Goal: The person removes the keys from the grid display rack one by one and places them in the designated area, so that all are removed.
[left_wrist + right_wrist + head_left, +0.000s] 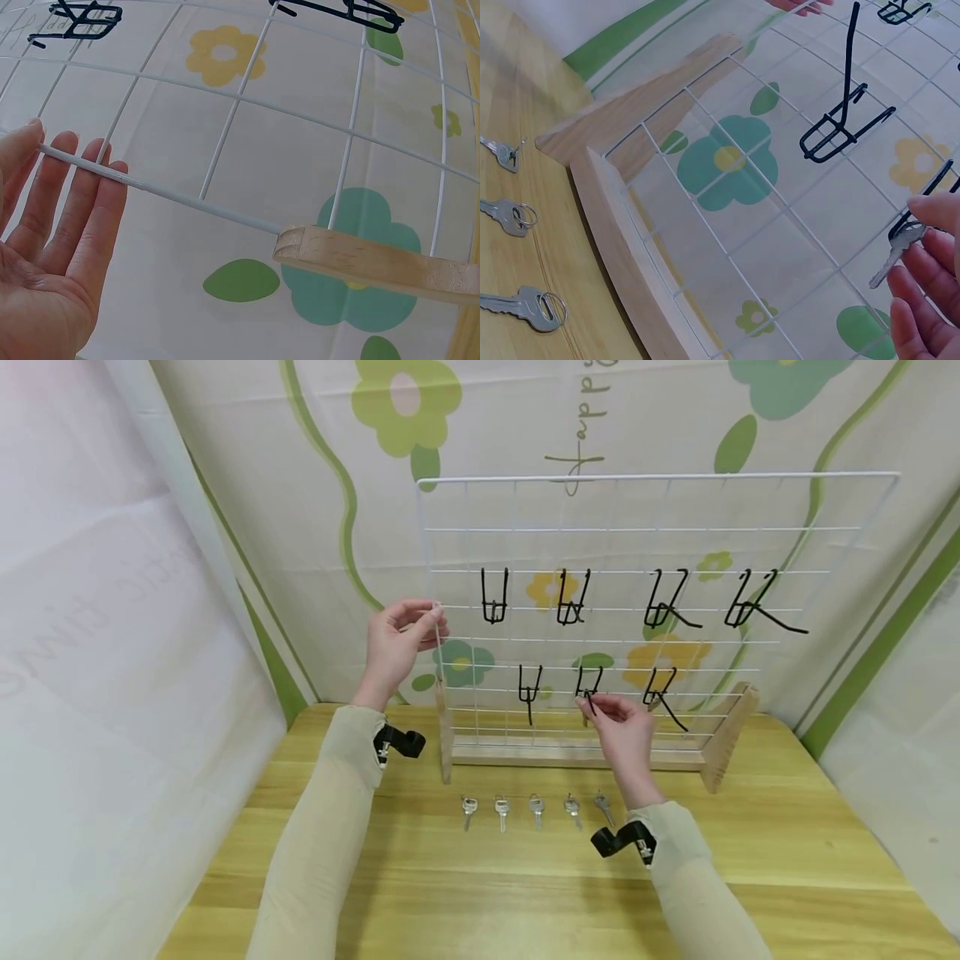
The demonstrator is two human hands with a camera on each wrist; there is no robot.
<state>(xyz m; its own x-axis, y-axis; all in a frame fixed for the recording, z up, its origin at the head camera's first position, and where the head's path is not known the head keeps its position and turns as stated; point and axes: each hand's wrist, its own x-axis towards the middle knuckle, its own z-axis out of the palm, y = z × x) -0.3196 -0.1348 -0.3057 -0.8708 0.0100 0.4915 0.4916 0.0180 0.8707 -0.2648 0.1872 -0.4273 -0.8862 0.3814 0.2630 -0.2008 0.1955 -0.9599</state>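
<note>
My left hand [396, 643] holds the left edge wire of a white wire grid rack [617, 477], with thumb and fingers on either side of that wire in the left wrist view. Over at the lower row of black hooks, my right hand [628, 733] is at the middle hook [589, 672]. Between its thumb and fingers is a silver key [892, 259], whose head lies against the hook in the right wrist view. Whether the key's ring is on the hook's prong cannot be seen, as the fingers cover it.
Several silver keys [536, 810] lie in a row on the wooden table [480, 893] before the rack. A wooden base [525, 752] with two side feet carries the grid. More black hooks [495, 602] hang in an upper row. Flowered cloth [247, 568] stands behind and beside.
</note>
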